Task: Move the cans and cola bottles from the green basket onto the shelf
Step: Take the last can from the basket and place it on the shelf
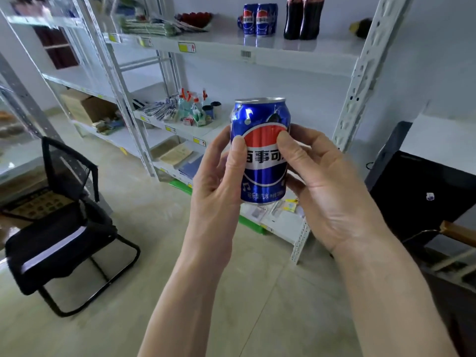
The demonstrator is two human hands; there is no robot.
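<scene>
A blue cola can [261,117] with a red, white and blue logo stands upright in the air in front of me, below the top shelf. My left hand [219,176] grips its left side and my right hand [324,186] grips its right side, thumbs on the label. On the white top shelf [304,51] stand two more blue cans [260,19] side by side, with two dark cola bottles [304,18] right of them. The green basket is not in view.
A black mesh chair [64,228] stands on the floor at the left. Lower shelves hold spray bottles [195,106], small packets and flat items. A white perforated upright [360,83] frames the shelf's right side. A black box [417,191] sits at the right.
</scene>
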